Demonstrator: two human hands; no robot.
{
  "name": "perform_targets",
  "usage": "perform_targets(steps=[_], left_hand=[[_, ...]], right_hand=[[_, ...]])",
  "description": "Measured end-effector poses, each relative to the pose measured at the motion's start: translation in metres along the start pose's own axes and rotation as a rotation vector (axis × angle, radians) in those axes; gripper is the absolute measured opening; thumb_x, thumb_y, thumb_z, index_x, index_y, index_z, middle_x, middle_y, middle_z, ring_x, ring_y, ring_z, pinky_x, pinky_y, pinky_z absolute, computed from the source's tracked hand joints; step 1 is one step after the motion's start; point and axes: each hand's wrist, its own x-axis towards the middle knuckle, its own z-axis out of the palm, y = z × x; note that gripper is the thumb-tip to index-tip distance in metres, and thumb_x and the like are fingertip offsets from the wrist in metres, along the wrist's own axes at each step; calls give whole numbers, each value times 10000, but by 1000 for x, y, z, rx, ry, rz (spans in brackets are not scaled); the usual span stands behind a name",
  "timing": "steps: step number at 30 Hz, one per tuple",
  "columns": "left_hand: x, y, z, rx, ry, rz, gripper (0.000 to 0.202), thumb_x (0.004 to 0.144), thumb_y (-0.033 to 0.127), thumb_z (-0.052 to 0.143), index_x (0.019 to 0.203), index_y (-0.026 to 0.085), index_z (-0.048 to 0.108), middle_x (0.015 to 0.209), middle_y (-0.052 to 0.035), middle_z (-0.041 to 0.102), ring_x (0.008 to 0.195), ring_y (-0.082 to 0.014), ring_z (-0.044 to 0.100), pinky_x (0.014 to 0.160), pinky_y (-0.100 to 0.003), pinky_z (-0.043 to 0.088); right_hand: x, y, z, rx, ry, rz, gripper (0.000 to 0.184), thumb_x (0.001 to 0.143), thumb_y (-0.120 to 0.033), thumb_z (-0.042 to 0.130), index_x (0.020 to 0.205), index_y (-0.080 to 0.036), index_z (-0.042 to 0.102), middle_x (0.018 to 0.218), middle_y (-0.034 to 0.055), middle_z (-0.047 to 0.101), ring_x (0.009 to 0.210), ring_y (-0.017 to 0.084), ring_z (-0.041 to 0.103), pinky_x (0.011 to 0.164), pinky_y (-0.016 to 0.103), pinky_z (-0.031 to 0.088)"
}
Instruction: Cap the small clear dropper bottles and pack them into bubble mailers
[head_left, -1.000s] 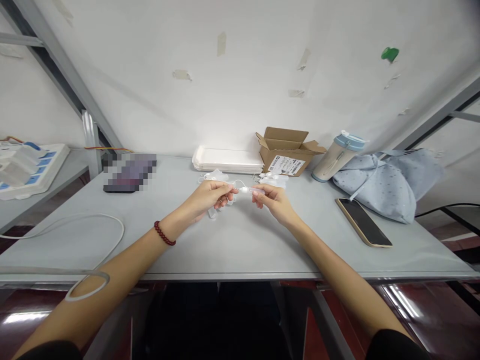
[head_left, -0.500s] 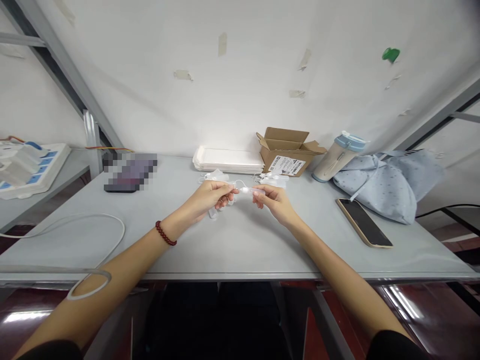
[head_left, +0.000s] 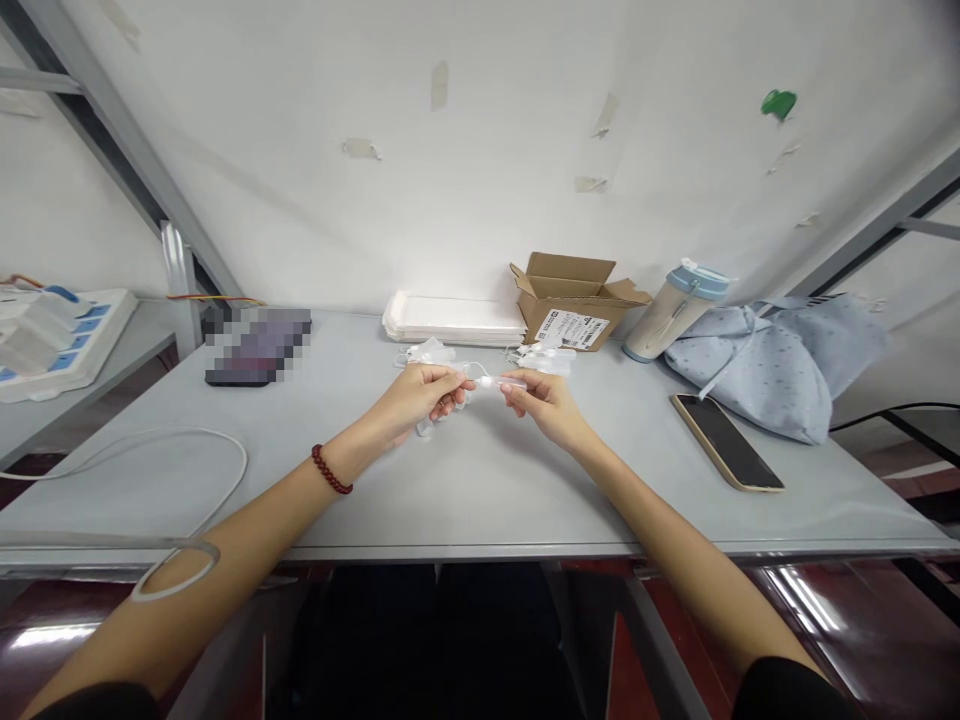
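Tube (head_left: 487,382): small, white at one end and see-through at the other, roughly level above the table, between the two hands.
Left hand (head_left: 420,397): thumb and forefinger pinched narrow on the tube's white end, where a thin white cord arches up; the remaining fingers curl underneath.
Right hand (head_left: 551,408): thumb and forefinger close on the see-through end, the rest folded beneath.
Table (head_left: 465,495): grey top spreads from under the hands to a long straight front edge, crossed by both forearms; from where I stand, that leaves the wrists good room.
Beyond the fingers: two piles of small clear pieces, the left pile (head_left: 431,351) and the right pile (head_left: 551,361), sit close, so forward room is tight.
Back edge: a white stack (head_left: 454,318) and an opened cardboard box (head_left: 566,325) stand near the wall.
Right side: phone (head_left: 727,443), tumbler (head_left: 671,315) and blue bag (head_left: 750,370), all well apart from the right hand.
Left side: white cable (head_left: 244,465) loops across the left forearm.
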Motion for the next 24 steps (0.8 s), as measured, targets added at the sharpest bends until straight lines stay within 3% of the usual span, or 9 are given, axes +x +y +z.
perform_targets(steps=[24], left_hand=[[-3,-7,4,107,-9,15,246,781,282,579,582,140,605,576,6,515,505,-78,424,491,-230,325]], right_hand=[[-6,8,10,-142,-68,-47,392,874,-483,533,994,-139,677,631,-16,535,503,94,477,509,239,394]])
